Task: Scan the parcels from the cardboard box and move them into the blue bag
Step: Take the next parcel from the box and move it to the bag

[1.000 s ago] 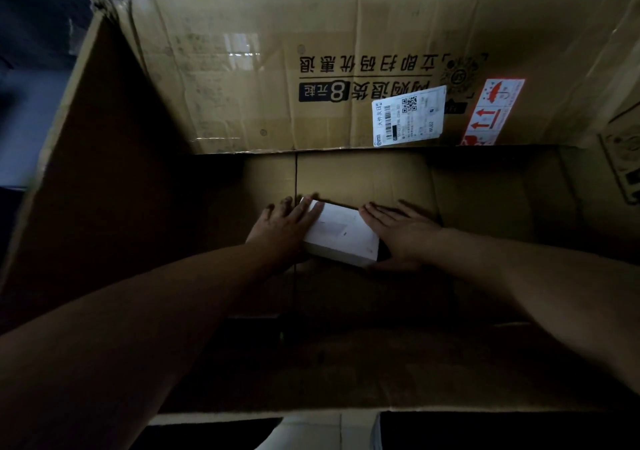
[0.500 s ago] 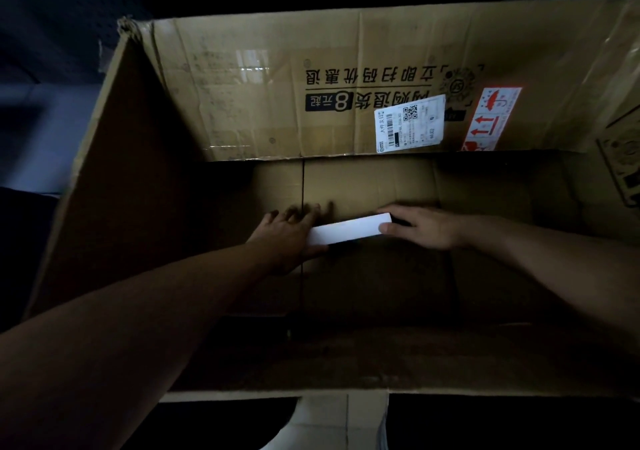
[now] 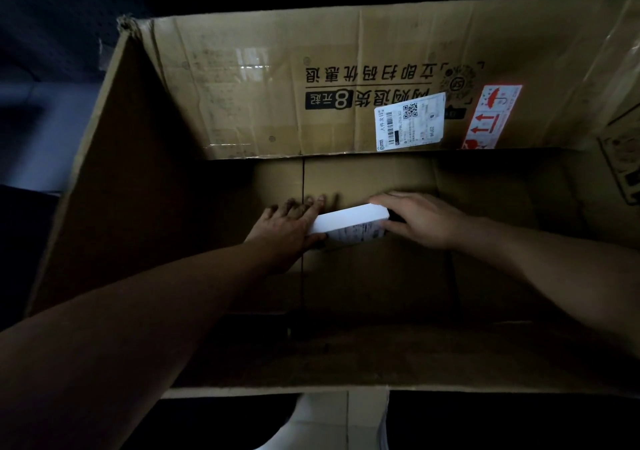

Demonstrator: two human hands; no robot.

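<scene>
Head camera looks down into a large open cardboard box (image 3: pixel 242 103), both bare arms reaching to its bottom. A white parcel (image 3: pixel 349 222) sits close to the box's far wall, about midway between the left and right walls, tipped up on its long edge so a printed label faces the camera (the print is too small and dim to read). The left hand (image 3: pixel 287 227) has its grip on the parcel's left end, thumb along the near lower edge and fingers straight behind it; shadow hides how firmly. The right hand (image 3: pixel 422 221) is clamped on the right end, thumb on top and fingers curled beneath. On the far flap are a white shipping label (image 3: pixel 410 122) and a red handling sticker (image 3: pixel 491 117). The box's near half lies in deep shadow, and its right side is cut off.
</scene>
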